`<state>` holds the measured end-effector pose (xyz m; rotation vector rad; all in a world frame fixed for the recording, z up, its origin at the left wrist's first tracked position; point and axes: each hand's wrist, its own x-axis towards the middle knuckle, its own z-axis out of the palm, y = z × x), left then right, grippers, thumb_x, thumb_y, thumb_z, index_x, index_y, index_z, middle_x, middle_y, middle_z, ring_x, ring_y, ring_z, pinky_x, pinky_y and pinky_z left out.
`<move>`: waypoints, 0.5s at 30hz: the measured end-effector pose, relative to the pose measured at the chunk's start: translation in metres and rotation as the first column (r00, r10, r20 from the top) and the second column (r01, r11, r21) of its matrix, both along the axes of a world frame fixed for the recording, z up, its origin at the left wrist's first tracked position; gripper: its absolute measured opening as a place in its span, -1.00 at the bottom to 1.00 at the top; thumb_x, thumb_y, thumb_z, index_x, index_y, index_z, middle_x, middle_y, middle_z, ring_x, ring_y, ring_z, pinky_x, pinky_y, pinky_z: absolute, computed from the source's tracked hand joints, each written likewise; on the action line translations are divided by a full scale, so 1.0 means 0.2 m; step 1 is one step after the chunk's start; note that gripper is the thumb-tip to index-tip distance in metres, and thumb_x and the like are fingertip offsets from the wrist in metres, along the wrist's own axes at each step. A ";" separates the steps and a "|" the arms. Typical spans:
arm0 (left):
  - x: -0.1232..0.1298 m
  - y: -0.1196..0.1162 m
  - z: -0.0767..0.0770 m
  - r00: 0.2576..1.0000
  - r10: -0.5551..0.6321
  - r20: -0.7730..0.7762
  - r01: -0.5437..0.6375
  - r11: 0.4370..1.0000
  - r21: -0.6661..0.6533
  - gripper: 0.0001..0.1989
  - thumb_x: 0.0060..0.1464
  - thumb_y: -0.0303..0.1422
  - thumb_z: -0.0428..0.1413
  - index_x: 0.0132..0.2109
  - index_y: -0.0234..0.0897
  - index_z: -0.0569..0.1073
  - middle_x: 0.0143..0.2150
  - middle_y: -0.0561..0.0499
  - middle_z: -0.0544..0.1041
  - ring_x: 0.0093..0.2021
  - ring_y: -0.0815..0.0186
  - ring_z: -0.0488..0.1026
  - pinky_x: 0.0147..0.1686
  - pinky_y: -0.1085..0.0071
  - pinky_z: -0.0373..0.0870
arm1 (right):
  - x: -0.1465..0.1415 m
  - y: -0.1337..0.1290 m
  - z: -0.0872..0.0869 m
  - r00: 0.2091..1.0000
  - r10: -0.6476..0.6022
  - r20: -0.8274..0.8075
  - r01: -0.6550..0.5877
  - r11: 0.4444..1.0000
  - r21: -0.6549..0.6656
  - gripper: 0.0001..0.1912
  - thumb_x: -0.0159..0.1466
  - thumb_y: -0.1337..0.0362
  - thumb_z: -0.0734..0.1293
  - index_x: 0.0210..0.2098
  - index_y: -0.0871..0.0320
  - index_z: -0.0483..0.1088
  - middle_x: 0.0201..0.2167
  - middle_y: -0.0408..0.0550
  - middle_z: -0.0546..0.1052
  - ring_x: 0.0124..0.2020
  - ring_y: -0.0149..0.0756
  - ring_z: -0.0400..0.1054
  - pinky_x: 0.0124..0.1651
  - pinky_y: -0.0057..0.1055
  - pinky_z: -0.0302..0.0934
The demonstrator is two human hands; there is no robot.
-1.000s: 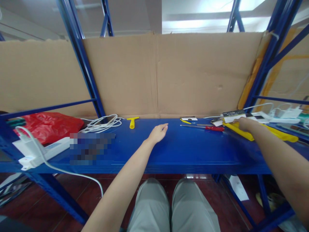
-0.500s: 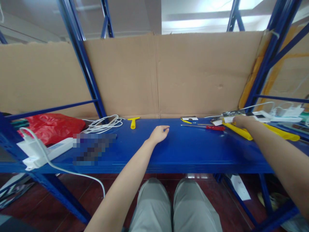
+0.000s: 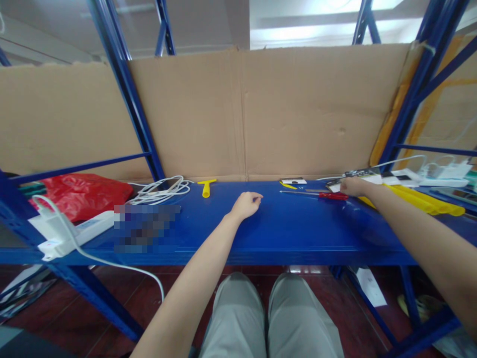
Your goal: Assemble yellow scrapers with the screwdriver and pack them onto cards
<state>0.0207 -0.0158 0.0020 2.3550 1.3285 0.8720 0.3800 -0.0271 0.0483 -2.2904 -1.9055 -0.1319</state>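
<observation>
My left hand (image 3: 246, 205) hovers over or rests on the middle of the blue shelf, its fingers curled in. Anything inside its grip is too small or hidden to make out. At the right, my right hand (image 3: 352, 187) is beside the red handle of a screwdriver (image 3: 333, 196), whose shaft points left. Its fingertips are turned down and partly hidden, so I cannot see whether they touch the handle. Yellow T-shaped pieces (image 3: 425, 200) lie behind and under the right forearm. A single yellow T-shaped handle (image 3: 206, 188) stands apart at the left.
A small white-and-black card (image 3: 293, 181) lies near the cardboard back panel (image 3: 298, 114). On the left are a coiled white cable (image 3: 164, 191), a red plastic bag (image 3: 85, 196) and a white power strip (image 3: 93, 227). Blue uprights (image 3: 137, 99) frame the shelf (image 3: 283, 233).
My right hand has moved left, from over the yellow pieces to beside the screwdriver's red handle. My left hand stays in nearly the same place, fingers still curled.
</observation>
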 end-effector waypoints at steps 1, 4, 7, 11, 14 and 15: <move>0.00 0.00 0.00 1.000 0.001 -0.003 -0.001 1.000 0.001 -0.69 0.14 -0.49 0.00 -0.06 -0.34 0.57 -0.16 -0.10 0.61 -0.11 0.23 0.53 0.01 0.33 0.38 | -0.01 0.01 0.00 0.998 0.012 0.055 -0.008 0.997 -0.077 -0.64 0.10 0.55 0.27 -0.78 0.19 0.29 -0.57 0.12 0.49 -0.42 -0.20 0.41 -0.30 -0.39 0.17; 0.00 0.00 0.00 1.000 0.003 -0.016 -0.003 1.000 0.006 -0.69 0.14 -0.49 -0.01 -0.06 -0.33 0.57 -0.16 -0.09 0.61 -0.12 0.24 0.54 0.01 0.34 0.38 | -0.03 0.03 -0.02 0.987 0.051 0.153 -0.023 0.984 -0.175 -0.68 0.15 0.51 0.23 -0.69 0.20 0.37 -0.50 0.10 0.52 -0.38 -0.21 0.42 -0.29 -0.40 0.18; 0.00 0.00 0.00 1.000 0.000 -0.016 0.000 1.000 0.009 -0.69 0.14 -0.49 -0.01 -0.06 -0.33 0.57 -0.17 -0.09 0.62 -0.12 0.23 0.54 0.02 0.33 0.38 | -0.03 0.06 -0.03 0.981 0.081 0.175 -0.050 0.983 -0.176 -0.72 0.16 0.50 0.22 -0.61 0.21 0.44 -0.47 0.08 0.53 -0.37 -0.21 0.43 -0.29 -0.42 0.19; 0.00 0.00 0.00 1.000 0.003 -0.019 -0.003 1.000 0.015 -0.69 0.14 -0.49 -0.01 -0.07 -0.33 0.58 -0.18 -0.08 0.62 -0.12 0.25 0.54 0.02 0.34 0.39 | -0.04 0.07 -0.04 0.968 0.121 0.218 -0.075 0.976 -0.207 -0.73 0.19 0.49 0.20 -0.52 0.23 0.49 -0.43 0.07 0.55 -0.36 -0.23 0.44 -0.31 -0.44 0.19; 0.00 0.00 0.00 0.999 0.003 -0.035 -0.002 1.000 0.019 -0.69 0.14 -0.51 -0.01 -0.05 -0.36 0.56 -0.17 -0.09 0.62 -0.12 0.26 0.54 0.03 0.35 0.38 | -0.05 0.07 -0.04 0.956 0.138 0.258 -0.082 0.973 -0.216 -0.71 0.22 0.46 0.17 -0.46 0.25 0.51 -0.37 0.13 0.57 -0.34 -0.19 0.45 -0.30 -0.41 0.20; 0.00 0.00 0.00 0.999 0.003 -0.039 -0.002 1.000 0.020 -0.69 0.14 -0.51 -0.01 -0.05 -0.37 0.56 -0.17 -0.09 0.62 -0.12 0.26 0.54 0.03 0.35 0.38 | -0.05 0.07 -0.04 0.954 0.143 0.262 -0.086 0.972 -0.217 -0.71 0.23 0.45 0.16 -0.45 0.26 0.51 -0.35 0.15 0.57 -0.32 -0.17 0.45 -0.29 -0.40 0.20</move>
